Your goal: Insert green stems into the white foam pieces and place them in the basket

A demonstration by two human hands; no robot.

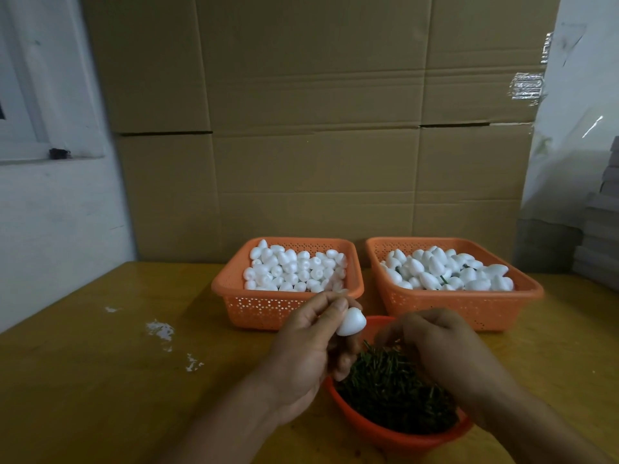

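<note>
My left hand (308, 343) pinches one white egg-shaped foam piece (351, 321) above the red bowl of green stems (392, 390) at the tabletop's near edge. My right hand (435, 343) picks among stems; whether it grips one, I cannot tell. I judge the foam light and dentable: hold its sides.

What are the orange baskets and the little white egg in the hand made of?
The baskets look like moulded plastic, smooth orange with punched holes in the walls. The white egg in the left hand looks like foam, matte and slightly grainy.

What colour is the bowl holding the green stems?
Orange-red, seen in the head view: the bowl sits nearest the camera.
</note>
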